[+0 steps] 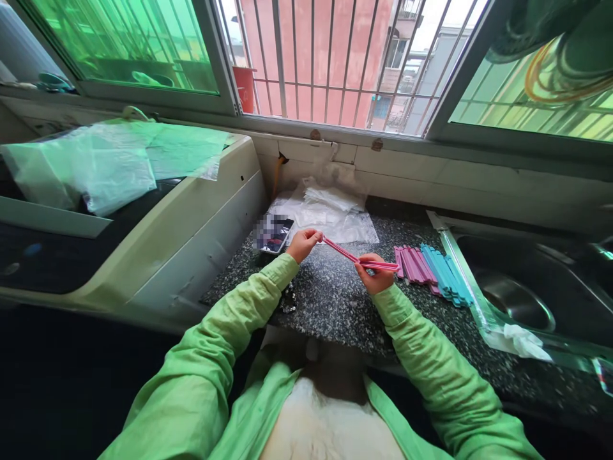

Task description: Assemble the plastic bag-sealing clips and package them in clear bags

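Note:
A slim pink bag clip (341,249), opened out at an angle, stretches between my two hands above the dark speckled counter. My left hand (303,244) pinches its far left end between thumb and fingertips. My right hand (376,273) is closed around the other part, near the bend, and that part points right over a row of clips. Pink bag clips (416,265) lie side by side just right of my right hand. Next to them are teal bag clips (446,275), also in a row.
Behind my hands lie clear plastic bags (330,211) by the wall. A phone (274,234) rests left of my left hand. Small shiny bits (288,299) sit near the counter's front edge. A sink (517,300) is at right; a bag-covered appliance (191,230) borders the left.

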Motion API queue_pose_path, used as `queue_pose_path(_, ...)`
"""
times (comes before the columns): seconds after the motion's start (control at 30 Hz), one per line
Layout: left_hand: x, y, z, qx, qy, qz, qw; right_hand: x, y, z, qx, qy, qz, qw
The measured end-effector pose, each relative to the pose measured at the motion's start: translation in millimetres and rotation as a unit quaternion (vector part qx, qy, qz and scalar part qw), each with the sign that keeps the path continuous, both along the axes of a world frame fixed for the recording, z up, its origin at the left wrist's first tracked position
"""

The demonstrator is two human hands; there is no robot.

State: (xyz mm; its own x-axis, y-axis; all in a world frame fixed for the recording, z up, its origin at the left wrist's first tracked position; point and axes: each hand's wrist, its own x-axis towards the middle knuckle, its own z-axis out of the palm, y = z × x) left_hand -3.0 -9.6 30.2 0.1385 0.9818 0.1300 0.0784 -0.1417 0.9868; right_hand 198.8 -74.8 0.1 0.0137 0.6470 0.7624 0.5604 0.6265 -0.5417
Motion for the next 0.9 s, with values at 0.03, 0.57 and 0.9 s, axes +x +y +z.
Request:
queue_pose_path(0.03, 0.2, 1.0, -2.8, -0.006, 0.002, -0.002, 1.0, 0.5, 0.2, -0.4, -0.005, -0.003, -0.001, 1.0)
queue_pose_path(0.57, -5.8, 2.6, -25.3, -0.08, -0.053, -0.034, 0.995, 2.8, -2.3, 2.1, -0.022, -0.02, -0.002, 1.0)
queue_pose_path(0.9, -8.3, -1.3, -19.9, -0.131, -0.089, -0.056, 0.986, 4.0, -8.4, 6.0, 0.005, -0.01, 0.004, 1.0)
